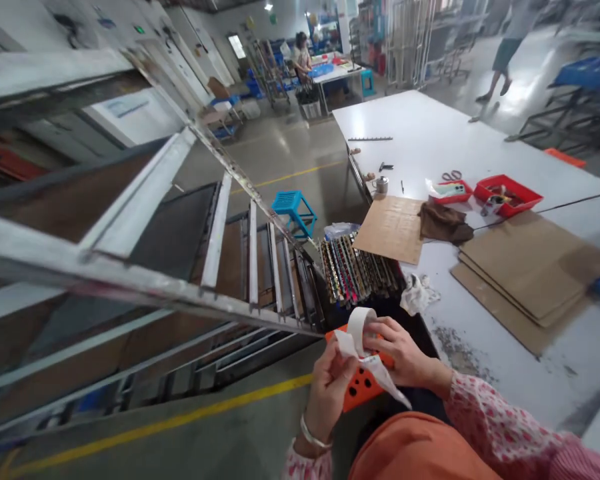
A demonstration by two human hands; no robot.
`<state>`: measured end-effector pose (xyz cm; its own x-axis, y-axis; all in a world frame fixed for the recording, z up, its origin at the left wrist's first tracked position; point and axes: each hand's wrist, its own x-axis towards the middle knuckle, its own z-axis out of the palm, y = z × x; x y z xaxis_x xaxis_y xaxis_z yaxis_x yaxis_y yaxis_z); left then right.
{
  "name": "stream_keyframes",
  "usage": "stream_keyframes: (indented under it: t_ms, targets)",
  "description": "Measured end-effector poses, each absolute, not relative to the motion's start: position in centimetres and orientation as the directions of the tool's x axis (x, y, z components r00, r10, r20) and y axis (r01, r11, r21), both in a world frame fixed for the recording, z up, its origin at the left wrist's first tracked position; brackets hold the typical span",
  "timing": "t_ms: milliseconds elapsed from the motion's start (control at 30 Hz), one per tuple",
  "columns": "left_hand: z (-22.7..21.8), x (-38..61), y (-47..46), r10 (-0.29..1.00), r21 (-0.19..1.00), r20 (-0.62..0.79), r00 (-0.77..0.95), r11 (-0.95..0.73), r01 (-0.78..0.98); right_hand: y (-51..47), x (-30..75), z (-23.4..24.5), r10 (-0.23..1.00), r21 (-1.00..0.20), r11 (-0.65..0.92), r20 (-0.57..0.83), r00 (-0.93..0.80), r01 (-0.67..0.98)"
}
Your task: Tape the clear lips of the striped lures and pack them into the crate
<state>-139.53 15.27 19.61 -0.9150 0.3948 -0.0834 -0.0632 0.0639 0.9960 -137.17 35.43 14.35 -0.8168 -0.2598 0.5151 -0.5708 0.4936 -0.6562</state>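
Note:
My right hand [404, 353] is closed around a roll of white tape [361, 328], held just above an orange stool [361, 387]. My left hand [333, 390] pinches the loose end of the tape strip [380, 373], which hangs down to the right. Both hands sit in front of my lap, near the white table's near-left corner. A row of colourful patterned strips [357, 270] stands upright in a dark bin just beyond my hands.
The white table [420, 127] carries cardboard sheets [525, 267], a brown cloth [443, 223], two red trays [505, 195], scissors [451, 175], a small metal cup [381, 184]. A metal rack [180, 267] fills the left. A blue stool [293, 208] stands beyond. People are far back.

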Motion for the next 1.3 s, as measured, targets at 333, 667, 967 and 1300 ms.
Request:
stream_keyframes:
  t_ms: [333,667,967,1300]
  targets:
    - [24.6,-132.5,10.6,0.729,0.958,0.033,-0.684,0.172,0.229,36.3,-130.7,20.7,-0.519,-0.978,-0.009,0.185,-0.835,-0.211]
    - [24.5,-128.2,13.0,0.621,0.916,0.120,-0.774,0.231,0.328,38.3,-125.6,22.7,-0.373,-0.771,0.188,0.517,-0.771,-0.608]
    - [26.5,-125.1,17.9,0.572,0.751,0.327,-0.752,0.326,0.575,40.5,-122.6,24.3,-0.438,-0.529,0.443,0.577,-0.689,-0.724]
    - [26.2,-125.0,18.8,0.586,0.853,0.280,-0.760,0.212,0.477,41.8,-121.4,23.5,-0.404,-0.434,0.543,0.616,-0.676,-0.719]
